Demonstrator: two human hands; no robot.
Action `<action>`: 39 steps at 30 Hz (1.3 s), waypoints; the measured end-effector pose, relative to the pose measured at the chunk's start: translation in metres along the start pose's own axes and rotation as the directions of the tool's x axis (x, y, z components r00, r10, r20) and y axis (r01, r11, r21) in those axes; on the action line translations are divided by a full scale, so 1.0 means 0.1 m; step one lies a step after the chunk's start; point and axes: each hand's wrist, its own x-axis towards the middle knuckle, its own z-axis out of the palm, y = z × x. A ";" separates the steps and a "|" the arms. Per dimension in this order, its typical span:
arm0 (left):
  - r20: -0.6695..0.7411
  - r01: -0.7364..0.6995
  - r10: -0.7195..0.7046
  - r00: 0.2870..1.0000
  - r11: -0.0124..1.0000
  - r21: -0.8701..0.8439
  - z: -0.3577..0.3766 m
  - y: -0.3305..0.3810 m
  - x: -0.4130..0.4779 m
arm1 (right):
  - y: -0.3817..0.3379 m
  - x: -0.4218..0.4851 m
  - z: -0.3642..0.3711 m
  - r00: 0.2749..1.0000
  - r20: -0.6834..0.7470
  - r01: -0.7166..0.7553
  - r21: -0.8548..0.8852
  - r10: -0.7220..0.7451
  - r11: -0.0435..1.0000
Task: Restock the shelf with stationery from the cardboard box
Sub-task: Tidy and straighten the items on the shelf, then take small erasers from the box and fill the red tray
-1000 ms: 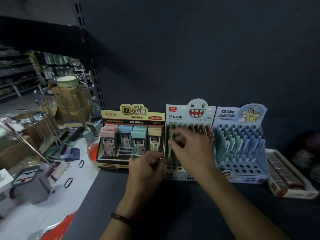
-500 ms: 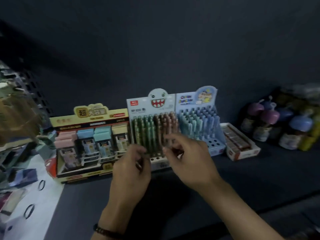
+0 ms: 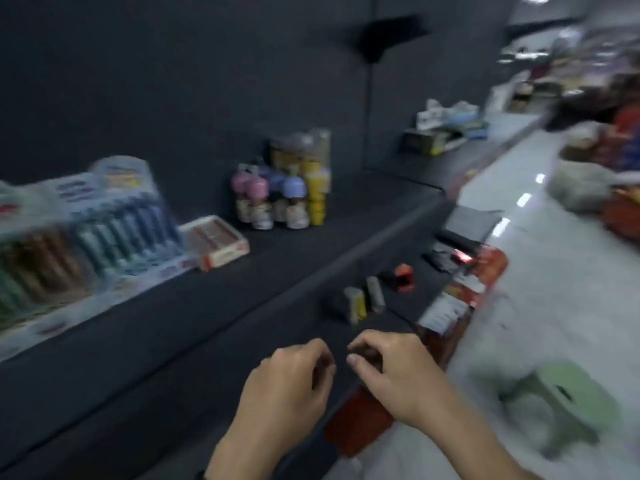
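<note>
The left grip (image 3: 287, 386) and right grip (image 3: 394, 372) are bare, as are both forearms (image 3: 460, 445). A sliver of dark band (image 3: 201, 474) shows at the left wrist, blurred.

The dark shelf (image 3: 242, 306) and its back panel (image 3: 173, 81) sit in dim light, while the white floor (image 3: 554, 289) at right is bright, with small glare streaks from overhead lamps. Heavy motion blur smears everything, worst on the pen displays (image 3: 104, 230) and the green stool (image 3: 568, 400); the shelf edges bow toward the frame's borders.

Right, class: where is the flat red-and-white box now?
In the head view the red-and-white box lies on the dark shelf, left of centre, between the blue pen display and the pastel-capped bottles.
</note>
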 end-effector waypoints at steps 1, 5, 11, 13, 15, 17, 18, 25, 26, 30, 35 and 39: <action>0.049 -0.028 0.028 0.998 1.000 -0.009 0.26 0.29 0.04 | 0.35 -0.22 -0.13 0.998 -0.013 -0.067 -0.018 0.066 0.998; 0.300 -0.144 0.153 0.942 0.988 -0.050 1.32 1.34 0.11 | 1.70 -1.24 -0.54 0.924 -0.051 -0.379 -0.006 0.378 0.925; 0.654 -0.301 0.305 0.692 0.946 -0.123 2.64 2.62 0.04 | 3.05 -2.72 -1.00 0.673 -0.102 -0.723 0.119 0.733 0.680; 0.733 -0.352 0.339 0.589 0.925 -0.145 3.05 2.94 0.06 | 3.40 -3.12 -1.09 0.565 -0.124 -0.794 0.187 0.816 0.578; 0.791 -0.409 0.369 0.489 0.898 -0.166 3.48 3.23 0.10 | 3.74 -3.49 -1.12 0.440 -0.135 -0.848 0.262 0.888 0.460; 0.834 -0.452 0.390 0.391 0.870 -0.194 3.92 3.49 0.17 | 4.11 -3.80 -1.09 0.327 -0.142 -0.887 0.296 0.934 0.355; 0.848 -0.481 0.412 0.335 0.848 -0.223 4.20 3.65 0.20 | 4.31 -3.96 -1.08 0.262 -0.134 -0.903 0.315 0.956 0.292; 0.907 -0.536 0.412 0.086 0.786 -0.307 5.61 4.40 0.45 | 5.18 -4.54 -0.95 0.027 -0.044 -0.929 0.367 0.999 0.041; 0.907 -0.538 0.416 0.072 0.782 -0.316 5.83 4.50 0.49 | 5.38 -4.59 -0.89 0.004 -0.022 -0.925 0.379 1.000 0.011; 0.916 -0.540 0.396 0.058 0.784 -0.305 6.75 4.73 0.53 | 6.21 -4.72 -0.52 -0.066 0.075 -0.912 0.401 0.995 -0.091; 0.947 -0.446 0.314 0.071 0.859 -0.251 8.09 4.68 0.31 | 7.61 -4.93 0.26 -0.147 0.176 -0.910 0.362 0.973 -0.203; 0.959 -0.338 0.262 0.111 0.917 -0.211 9.25 4.54 -0.11 | 8.98 -5.11 1.11 -0.114 0.272 -0.935 0.295 0.956 -0.195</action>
